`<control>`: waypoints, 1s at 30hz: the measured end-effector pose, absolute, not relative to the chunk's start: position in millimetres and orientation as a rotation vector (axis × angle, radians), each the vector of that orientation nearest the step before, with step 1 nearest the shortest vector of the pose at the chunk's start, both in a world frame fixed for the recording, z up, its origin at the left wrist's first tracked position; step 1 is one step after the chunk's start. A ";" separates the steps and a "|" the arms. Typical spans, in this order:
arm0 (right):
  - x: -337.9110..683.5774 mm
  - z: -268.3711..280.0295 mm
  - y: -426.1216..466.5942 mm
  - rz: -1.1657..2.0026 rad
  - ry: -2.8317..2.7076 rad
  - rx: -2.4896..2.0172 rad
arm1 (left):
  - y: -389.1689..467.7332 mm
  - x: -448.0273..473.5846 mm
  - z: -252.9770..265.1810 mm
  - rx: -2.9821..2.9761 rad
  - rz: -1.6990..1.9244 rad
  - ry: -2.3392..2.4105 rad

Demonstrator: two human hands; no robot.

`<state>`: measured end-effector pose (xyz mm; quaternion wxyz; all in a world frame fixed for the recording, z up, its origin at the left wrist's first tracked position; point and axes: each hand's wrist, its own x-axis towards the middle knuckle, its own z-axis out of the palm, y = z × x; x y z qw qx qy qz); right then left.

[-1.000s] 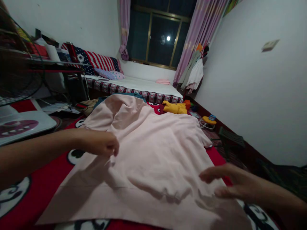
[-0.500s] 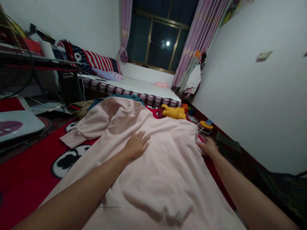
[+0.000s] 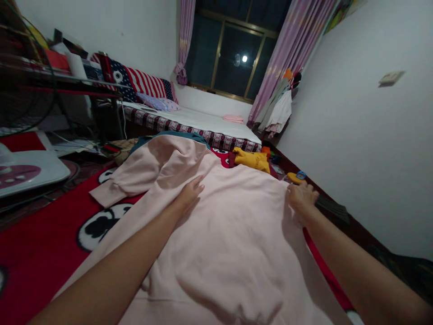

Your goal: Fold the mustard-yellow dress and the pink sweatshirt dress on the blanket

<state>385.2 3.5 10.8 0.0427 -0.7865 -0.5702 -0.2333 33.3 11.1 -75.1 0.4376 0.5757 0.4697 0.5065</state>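
A pale pink sweatshirt (image 3: 233, 216) lies spread out, its neckline pointing away from me and one sleeve angled out to the left. My left hand (image 3: 192, 193) rests on the chest of it, seen from the side with fingers stretched out. At the right shoulder edge my right hand (image 3: 301, 197) grips the fabric, which is lifted a little there. The right sleeve is mostly hidden behind that hand and forearm.
Beneath is a red blanket (image 3: 40, 243) with black-and-white patterns. Beyond the neckline lie a yellow garment (image 3: 252, 160) and a teal cloth (image 3: 182, 134). A cluttered desk (image 3: 84, 85) stands left, a white-topped bed (image 3: 199, 121) under the window, a wall right.
My right hand has moved slightly up and right, raising the shoulder edge of the sweatshirt. My left hand has turned onto its side and shifted slightly up. The view has shifted slightly.
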 end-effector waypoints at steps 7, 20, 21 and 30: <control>281.9 -41.2 18.4 -0.422 -2.096 -2.064 | 20.2 31.9 -92.3 1.830 1.294 1.270; 280.9 -78.6 20.8 -0.079 -2.037 -2.212 | 62.5 9.8 -2.4 2.629 1.219 1.915; 280.8 -78.9 20.5 -0.084 -2.038 -2.207 | 72.6 2.8 7.9 2.653 1.136 2.015; 279.7 -79.9 18.7 -0.118 -2.036 -2.187 | 124.1 -50.6 41.7 2.457 1.077 2.261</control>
